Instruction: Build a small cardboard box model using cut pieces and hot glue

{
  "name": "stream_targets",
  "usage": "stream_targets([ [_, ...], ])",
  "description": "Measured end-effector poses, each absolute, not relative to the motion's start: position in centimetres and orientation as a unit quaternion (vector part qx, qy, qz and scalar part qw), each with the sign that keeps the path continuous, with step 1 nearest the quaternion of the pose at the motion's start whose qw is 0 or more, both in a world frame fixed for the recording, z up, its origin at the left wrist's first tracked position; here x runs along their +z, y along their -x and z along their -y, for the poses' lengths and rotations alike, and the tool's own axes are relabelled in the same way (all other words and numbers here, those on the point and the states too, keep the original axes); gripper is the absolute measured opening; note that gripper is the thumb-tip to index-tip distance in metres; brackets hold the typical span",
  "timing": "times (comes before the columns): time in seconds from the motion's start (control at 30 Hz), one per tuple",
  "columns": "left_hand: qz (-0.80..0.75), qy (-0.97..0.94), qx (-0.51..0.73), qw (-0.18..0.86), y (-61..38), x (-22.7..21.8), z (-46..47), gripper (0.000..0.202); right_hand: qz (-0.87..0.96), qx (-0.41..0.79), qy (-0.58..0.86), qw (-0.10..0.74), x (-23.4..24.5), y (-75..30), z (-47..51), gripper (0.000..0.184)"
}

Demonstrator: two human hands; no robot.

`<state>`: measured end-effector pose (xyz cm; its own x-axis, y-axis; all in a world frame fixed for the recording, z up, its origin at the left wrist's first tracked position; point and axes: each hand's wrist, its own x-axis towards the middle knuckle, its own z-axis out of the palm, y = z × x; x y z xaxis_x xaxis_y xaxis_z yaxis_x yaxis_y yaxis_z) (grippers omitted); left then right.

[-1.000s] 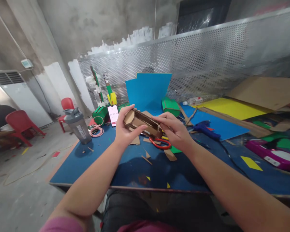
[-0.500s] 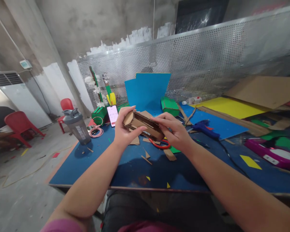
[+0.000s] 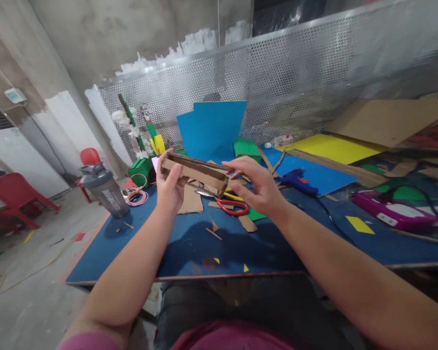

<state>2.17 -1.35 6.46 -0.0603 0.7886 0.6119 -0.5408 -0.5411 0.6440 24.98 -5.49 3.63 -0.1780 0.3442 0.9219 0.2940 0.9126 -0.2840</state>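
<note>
Cardboard trough (image 3: 199, 175) is sitting clasped in the left hand (image 3: 170, 188), its hollow showing
Left thumb and fingers are clamping one end; the right hand (image 3: 260, 187), holding the other end a moment ago, is now spreading its fingers just beside it, any contact being unclear, so the left is seemingly bearing the piece and freeing the right, while red-handled scissors (image 3: 235, 213) are lying below the grip

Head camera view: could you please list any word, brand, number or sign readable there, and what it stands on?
None reads clearly.
Gray shaker bottle: pale lettering, too blurred to read.
Phone: mostly hidden by the left hand; nothing readable.
Clear bottle: red marks, too small.
</note>
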Motion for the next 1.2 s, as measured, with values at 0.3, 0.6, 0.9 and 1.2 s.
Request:
stream_targets([
  [0.3,-0.127,-0.460,0.697,0.534,-2.3,6.1,1.1,0.054,0.786,-0.013,0.186,0.590,4.2,-24.2,6.2,0.042],
  [0.6,-0.141,-0.423,0.630,0.636,-3.1,4.9,0.8,0.039,0.777,-0.013,0.159,0.609,4.5,-23.6,7.0,0.028],
  [0.9,-0.193,-0.403,0.584,0.678,-3.8,3.7,0.5,0.036,0.802,-0.024,0.135,0.581,4.4,-23.6,6.7,0.031],
  [1.2,-0.186,-0.387,0.595,0.680,-4.2,3.7,0.9,0.036,0.805,-0.028,0.144,0.575,4.3,-23.4,6.9,0.032],
])
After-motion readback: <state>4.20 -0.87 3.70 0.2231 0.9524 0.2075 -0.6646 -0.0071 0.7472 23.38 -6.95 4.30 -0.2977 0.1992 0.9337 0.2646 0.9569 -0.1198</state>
